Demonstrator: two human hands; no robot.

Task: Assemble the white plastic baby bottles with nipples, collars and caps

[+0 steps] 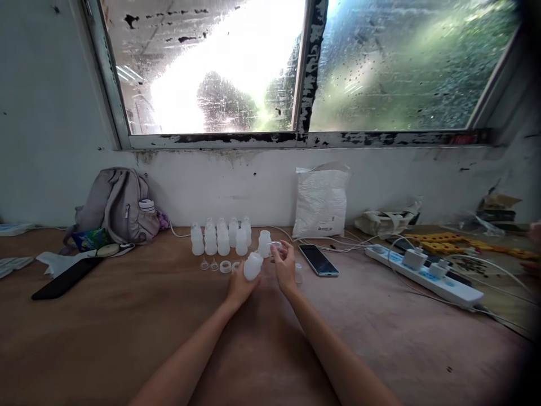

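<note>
My left hand (240, 286) is closed around a frosted white baby bottle (253, 266), tilted with its upper end toward my right hand. Fingers pinched, my right hand (284, 264) holds a small clear cap (274, 245) just right of that bottle, apart from it. Behind them stands an open-topped white bottle (264, 242). Several more frosted bottles (223, 238) stand upright in a group to the left. In front of these lie clear nipples (204, 263) and white rings (225, 267). A translucent cup-like piece (298, 273) sits partly hidden beside my right wrist.
A phone (318, 260) lies to the right, with a white power strip (425, 276) and cables beyond it. A white plastic bag (321, 202) leans against the wall. At left are a grey backpack (120, 206) and a black flat case (65, 279).
</note>
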